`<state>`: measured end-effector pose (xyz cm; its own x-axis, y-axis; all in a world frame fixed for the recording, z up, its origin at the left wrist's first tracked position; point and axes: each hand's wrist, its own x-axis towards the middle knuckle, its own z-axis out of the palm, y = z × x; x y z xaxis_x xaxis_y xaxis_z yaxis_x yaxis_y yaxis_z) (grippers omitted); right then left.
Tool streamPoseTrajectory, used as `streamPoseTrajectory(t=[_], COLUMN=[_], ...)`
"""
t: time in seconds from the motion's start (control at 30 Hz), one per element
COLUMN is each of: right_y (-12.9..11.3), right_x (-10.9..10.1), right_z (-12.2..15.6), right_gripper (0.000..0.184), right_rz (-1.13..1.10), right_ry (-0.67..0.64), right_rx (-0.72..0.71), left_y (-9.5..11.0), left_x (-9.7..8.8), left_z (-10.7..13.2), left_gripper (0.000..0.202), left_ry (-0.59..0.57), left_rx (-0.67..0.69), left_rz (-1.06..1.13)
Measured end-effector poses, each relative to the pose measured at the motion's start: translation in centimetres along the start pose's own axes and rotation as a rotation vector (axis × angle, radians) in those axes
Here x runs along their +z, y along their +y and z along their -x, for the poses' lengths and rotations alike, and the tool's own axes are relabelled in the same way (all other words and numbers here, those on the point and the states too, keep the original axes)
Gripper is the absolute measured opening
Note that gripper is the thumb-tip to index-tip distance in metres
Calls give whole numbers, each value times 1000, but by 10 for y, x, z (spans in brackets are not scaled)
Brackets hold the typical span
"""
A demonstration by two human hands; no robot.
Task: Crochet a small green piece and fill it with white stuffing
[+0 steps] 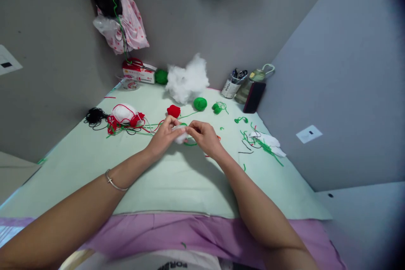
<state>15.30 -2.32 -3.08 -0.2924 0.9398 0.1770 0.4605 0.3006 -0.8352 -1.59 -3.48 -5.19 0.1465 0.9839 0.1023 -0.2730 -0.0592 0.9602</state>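
My left hand (163,137) is closed on a small tuft of white stuffing (180,136) above the middle of the table. My right hand (204,136) meets it from the right, thumb and forefinger pinched at the tuft's edge. A bit of green yarn work (182,125) shows between the hands, partly hidden by the fingers. Below them hangs a green yarn strand (190,144). Just beyond my left hand sits a red yarn ball (174,111). A green yarn ball (200,103) lies behind my right hand.
At the back stands a big heap of stuffing (188,79) beside a box with red scissors (136,64). Tangled yarn around a white ball (125,114) lies left. Right are a pen cup (232,86), a bottle (242,92), a phone (255,97) and yarn scraps (267,145).
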Motion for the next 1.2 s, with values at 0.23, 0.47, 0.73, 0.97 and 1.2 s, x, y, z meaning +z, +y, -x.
streamPoseTrajectory(t=[0.23, 0.47, 0.73, 0.97, 1.2], right_y=[1, -12, -11, 4, 5], right_x=[-2, 4, 10, 0, 2], right_z=[0, 8, 6, -1, -1], right_gripper=[26, 16, 17, 22, 22], right_rz=[42, 101, 115, 85, 63], right_ry=[44, -70, -39, 138, 74], right_rx=[-12, -112, -92, 36, 37], left_y=[5, -6, -6, 9, 0], left_x=[-7, -10, -8, -6, -8], left_z=[-3, -9, -7, -4, -7], left_gripper=[39, 34, 28, 35, 35], left_ry=[-22, 88, 91, -9, 13], left_rx=[-33, 19, -41, -61, -30], left_rz=[-44, -118, -55, 36, -14])
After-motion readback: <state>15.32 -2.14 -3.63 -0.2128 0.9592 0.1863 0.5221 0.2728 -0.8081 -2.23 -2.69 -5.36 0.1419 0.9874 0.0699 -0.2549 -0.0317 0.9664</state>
